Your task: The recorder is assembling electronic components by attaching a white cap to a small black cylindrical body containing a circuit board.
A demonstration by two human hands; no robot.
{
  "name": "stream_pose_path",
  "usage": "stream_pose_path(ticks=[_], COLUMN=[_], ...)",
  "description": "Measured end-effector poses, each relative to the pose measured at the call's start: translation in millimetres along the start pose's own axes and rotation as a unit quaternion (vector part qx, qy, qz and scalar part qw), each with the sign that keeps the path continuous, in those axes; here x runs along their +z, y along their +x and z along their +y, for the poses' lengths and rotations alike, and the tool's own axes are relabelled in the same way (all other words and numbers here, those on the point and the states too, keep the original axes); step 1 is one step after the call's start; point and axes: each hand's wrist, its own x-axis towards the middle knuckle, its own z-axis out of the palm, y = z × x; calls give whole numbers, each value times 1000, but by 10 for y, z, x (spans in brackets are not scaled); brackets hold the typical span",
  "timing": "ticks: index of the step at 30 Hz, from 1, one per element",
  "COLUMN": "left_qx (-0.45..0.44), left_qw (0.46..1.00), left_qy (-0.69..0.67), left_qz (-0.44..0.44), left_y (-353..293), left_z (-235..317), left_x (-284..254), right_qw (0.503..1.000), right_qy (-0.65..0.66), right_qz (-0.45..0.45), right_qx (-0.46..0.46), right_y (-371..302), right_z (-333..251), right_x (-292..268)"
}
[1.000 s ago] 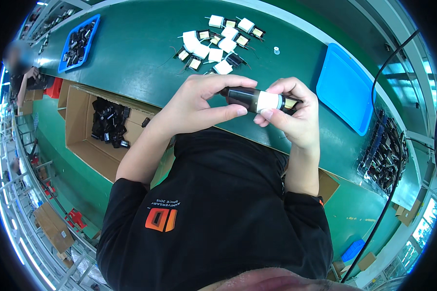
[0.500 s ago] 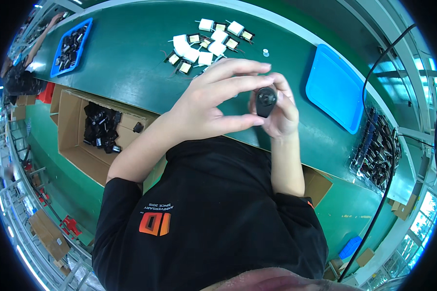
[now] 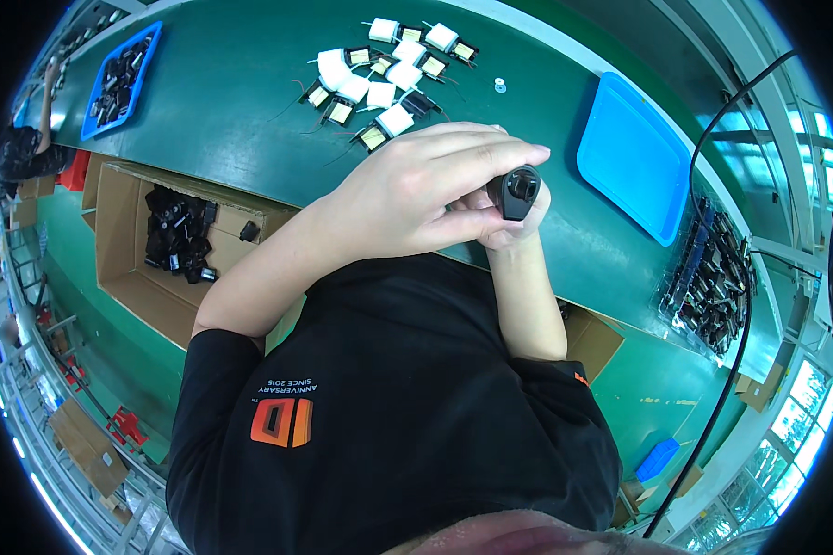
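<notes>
A black plastic housing (image 3: pixel 515 192), tapered with a rounded, hollow end facing up, is held between my two hands in front of my chest. My left hand (image 3: pixel 426 185) is closed on it, fingers over its far side and thumb along its near side. Behind and to the right, my right hand (image 3: pixel 529 220) is wrapped round the housing, its fingers largely hidden by the left hand and the part. Just beyond my left hand lie several white blocks (image 3: pixel 395 121) with black, cream-faced pieces and thin wires.
A small white round piece (image 3: pixel 500 85) lies near an upright-rimmed blue tray (image 3: pixel 634 157) on the green table (image 3: pixel 241 111). Bagged dark parts (image 3: pixel 713 287) sit at right. At left are a blue bin (image 3: pixel 120 88) of black parts and a carton (image 3: pixel 125 250). A black cable (image 3: pixel 713 425) hangs at right.
My left fingers and thumb have closed in round the black housing, which has tilted and shifted slightly right. My right hand has drawn further behind it. The whole view has shifted a little.
</notes>
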Motion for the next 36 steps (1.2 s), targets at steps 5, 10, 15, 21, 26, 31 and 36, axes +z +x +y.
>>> stream_pose_path(ticks=[5,10,15,21,26,31,36], left_qx=[-16,-17,-10,-2,-2,-7,-5], left_qw=[1000,1000,1000,1000,999,1000,1000], left_qy=[8,-15,-22,-25,-36,-16,-16], left_qz=[-13,-9,-12,-8,-14,-24,-25], left_y=[-32,-21,-15,-31,-34,-56,-74], left_z=[-31,-26,-55,-80,-85,-129,-145], left_x=[7,23,21,33,18,12,16], right_qw=[999,999,1000,1000,1000,1000,1000], right_qy=[24,-9,23,26,14,22,-2], right_qz=[12,34,-10,-13,6,20,1], right_qx=[17,-1,7,0,2,8,2], right_y=[10,24,9,-20,-32,-27,-28], right_z=[36,50,25,23,25,31,29], right_x=[-43,-29,-66,-23,-2,10,-66])
